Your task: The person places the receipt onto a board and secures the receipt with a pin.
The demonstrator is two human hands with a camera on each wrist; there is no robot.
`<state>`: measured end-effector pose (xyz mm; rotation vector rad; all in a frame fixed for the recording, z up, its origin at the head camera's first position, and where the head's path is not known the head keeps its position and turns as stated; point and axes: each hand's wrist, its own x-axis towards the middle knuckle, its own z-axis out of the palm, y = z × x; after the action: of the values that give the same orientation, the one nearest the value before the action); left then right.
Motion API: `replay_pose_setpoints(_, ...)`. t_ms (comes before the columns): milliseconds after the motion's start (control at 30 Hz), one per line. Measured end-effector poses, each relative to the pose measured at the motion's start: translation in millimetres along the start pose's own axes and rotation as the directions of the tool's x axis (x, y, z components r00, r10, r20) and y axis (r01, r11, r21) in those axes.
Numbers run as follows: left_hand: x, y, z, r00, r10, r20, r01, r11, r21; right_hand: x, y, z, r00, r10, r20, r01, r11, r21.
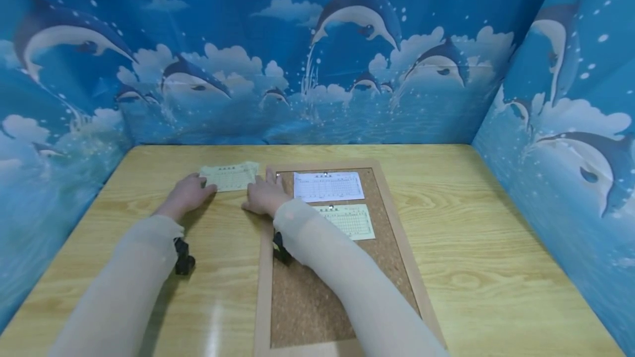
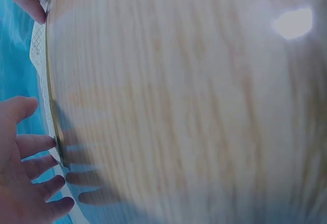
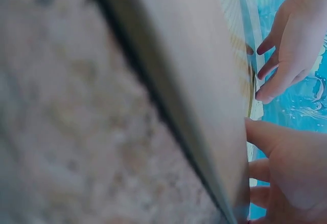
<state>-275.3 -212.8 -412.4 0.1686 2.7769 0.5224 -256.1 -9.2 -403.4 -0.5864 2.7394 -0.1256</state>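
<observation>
A pale green printed slip (image 1: 230, 177) lies on the table left of the corkboard. My left hand (image 1: 187, 196) is at the slip's left edge, and its fingers (image 2: 38, 146) look spread and fairly straight in the left wrist view. At the slip's right side my right hand (image 1: 266, 196) touches down, with fingers reaching over the board's wooden frame (image 1: 264, 285). Thumb and fingers of the right hand (image 3: 288, 170) stand apart in the right wrist view. Neither hand visibly pinches the paper.
On the corkboard (image 1: 317, 307), a white form (image 1: 328, 187) is fixed above a pale green form (image 1: 354, 222), each with a clip or pin at its top. The right forearm covers part of the lower form. Dolphin-print curtains (image 1: 238, 109) enclose the wood-grain table (image 1: 476, 236).
</observation>
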Motion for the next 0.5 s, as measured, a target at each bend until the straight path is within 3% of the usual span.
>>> replay_pose_setpoints(200,1.1,2.8,-0.1,1.000,-0.010,-0.023,0.009,0.998,-0.063,1.2,-0.6,0.5,1.000,0.012,-0.012,-0.012,1.000,-0.010)
replay_pose_setpoints(367,-1.4,1.9,1.1,0.991,-0.012,-0.132,-0.007,0.990,-0.141,4.6,-1.7,0.1,0.995,-0.003,-0.100,0.004,1.000,0.012)
replay_pose_setpoints(500,-4.2,3.9,1.4,0.975,-0.065,-0.213,0.017,0.975,-0.220,5.9,-2.5,-1.9,0.981,-0.019,-0.191,0.040,0.993,0.109)
